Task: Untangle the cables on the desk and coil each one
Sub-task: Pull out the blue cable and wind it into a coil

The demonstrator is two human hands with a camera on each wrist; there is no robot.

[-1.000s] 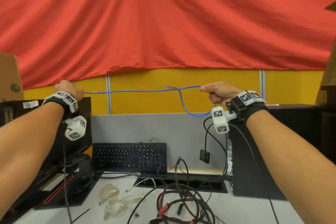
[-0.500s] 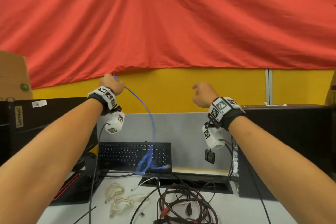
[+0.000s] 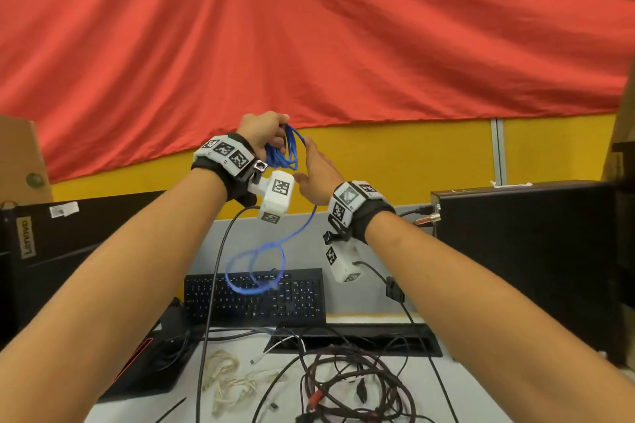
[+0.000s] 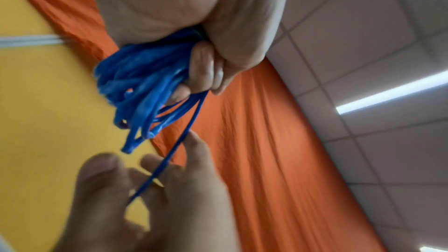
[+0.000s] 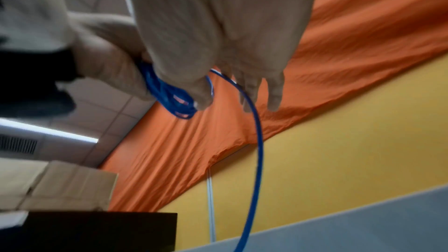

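My left hand [image 3: 276, 139] is raised in front of the red curtain and grips a bundle of blue cable [image 3: 285, 153] loops; the left wrist view shows its fingers [image 4: 206, 70] curled round the blue coil [image 4: 140, 83]. My right hand [image 3: 309, 161] is just right of the coil with its fingers straight. One blue strand [image 4: 169, 156] runs loosely between those fingers [image 4: 194, 152]. In the right wrist view the strand [image 5: 257, 131] drops from the coil [image 5: 169, 95] past my straight right fingers [image 5: 274, 91]. The loose tail [image 3: 256, 268] hangs in loops above the keyboard.
A tangle of dark and red cables [image 3: 354, 385] and a beige cable [image 3: 226, 378] lie on the white desk. A black keyboard [image 3: 302, 306] leans behind them. Black computer cases stand left [image 3: 68, 244] and right [image 3: 515, 251]. A cardboard box [image 3: 20, 161] is far left.
My hands, wide apart with the blue cable stretched between them, have come together. The left hand now holds several loops and the tail has risen off the desk.
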